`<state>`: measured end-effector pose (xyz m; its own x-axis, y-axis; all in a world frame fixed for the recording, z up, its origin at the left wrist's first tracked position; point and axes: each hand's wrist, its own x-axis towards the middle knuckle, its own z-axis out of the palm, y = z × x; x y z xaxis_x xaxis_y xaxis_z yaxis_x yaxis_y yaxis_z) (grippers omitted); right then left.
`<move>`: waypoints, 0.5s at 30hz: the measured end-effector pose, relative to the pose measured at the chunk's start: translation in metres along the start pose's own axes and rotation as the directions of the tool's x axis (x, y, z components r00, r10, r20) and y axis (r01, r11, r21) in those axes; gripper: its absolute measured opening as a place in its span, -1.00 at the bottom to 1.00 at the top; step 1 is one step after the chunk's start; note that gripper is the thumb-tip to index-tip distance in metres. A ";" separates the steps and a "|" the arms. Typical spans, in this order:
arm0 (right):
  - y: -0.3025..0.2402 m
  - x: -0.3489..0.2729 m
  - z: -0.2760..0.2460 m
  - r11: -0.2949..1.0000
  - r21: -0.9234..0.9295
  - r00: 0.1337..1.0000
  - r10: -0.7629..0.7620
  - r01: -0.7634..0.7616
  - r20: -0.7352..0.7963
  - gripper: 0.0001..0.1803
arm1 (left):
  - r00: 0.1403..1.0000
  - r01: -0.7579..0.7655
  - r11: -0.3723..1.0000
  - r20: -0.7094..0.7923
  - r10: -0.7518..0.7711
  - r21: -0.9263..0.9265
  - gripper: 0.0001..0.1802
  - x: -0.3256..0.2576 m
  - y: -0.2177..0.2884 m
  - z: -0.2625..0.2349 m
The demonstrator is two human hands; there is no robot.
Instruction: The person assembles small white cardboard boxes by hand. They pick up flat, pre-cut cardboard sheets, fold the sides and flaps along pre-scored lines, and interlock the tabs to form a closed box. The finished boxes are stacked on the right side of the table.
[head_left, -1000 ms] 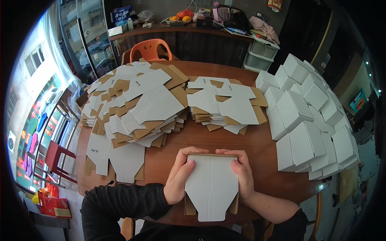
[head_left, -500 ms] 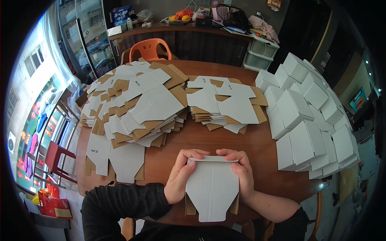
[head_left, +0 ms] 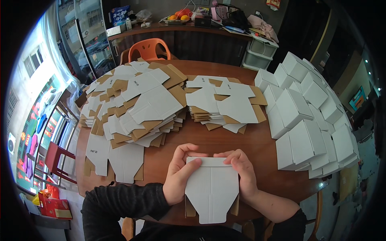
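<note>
A white cardboard box blank (head_left: 212,188), brown on its inner side, lies between my hands at the near edge of the table. Its narrow far flap (head_left: 209,162) is folded over toward me. My left hand (head_left: 179,173) grips the left far corner, thumb on the flap and fingers curled behind it. My right hand (head_left: 243,172) closes on the right far corner in the same way, fingers bent at the far edge. Brown side flaps show beneath the blank's tapered near end.
A large heap of flat box blanks (head_left: 136,96) covers the table's left side, beside a smaller pile (head_left: 225,100) at the middle. Folded white boxes (head_left: 297,112) are stacked high on the right. An orange chair (head_left: 150,50) stands beyond the table (head_left: 201,142).
The far flap has tipped from standing nearly upright to lying flatter toward me. My thumbs have shifted onto it, and my fingers have lifted slightly.
</note>
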<state>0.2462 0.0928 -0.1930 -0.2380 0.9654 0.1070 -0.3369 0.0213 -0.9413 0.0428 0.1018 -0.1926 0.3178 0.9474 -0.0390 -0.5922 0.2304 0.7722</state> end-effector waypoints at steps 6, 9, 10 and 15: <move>-0.012 0.001 0.007 0.970 0.089 0.964 0.236 -0.226 -0.119 -0.68 | 0.999 -0.030 0.999 0.029 0.030 0.020 -0.70 0.004 -0.006 -0.003; -0.014 0.003 0.006 0.968 0.093 0.963 0.244 -0.234 -0.114 -0.75 | 0.998 -0.049 0.998 0.034 0.047 0.034 -0.70 0.006 -0.007 -0.004; -0.014 0.003 0.006 0.968 0.094 0.964 0.242 -0.232 -0.108 -0.75 | 0.999 -0.046 0.998 0.031 0.045 0.036 -0.69 0.005 -0.007 -0.004; -0.014 0.003 0.005 0.972 0.089 0.971 0.224 -0.216 -0.090 -0.75 | 0.999 -0.038 0.999 0.039 0.037 0.028 -0.72 0.005 -0.007 -0.004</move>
<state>0.2452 0.0945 -0.1782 -0.2244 0.9650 -0.1353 -0.3572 -0.2107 -0.9099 0.0455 0.1057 -0.2010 0.3243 0.9458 0.0144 -0.5825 0.1877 0.7908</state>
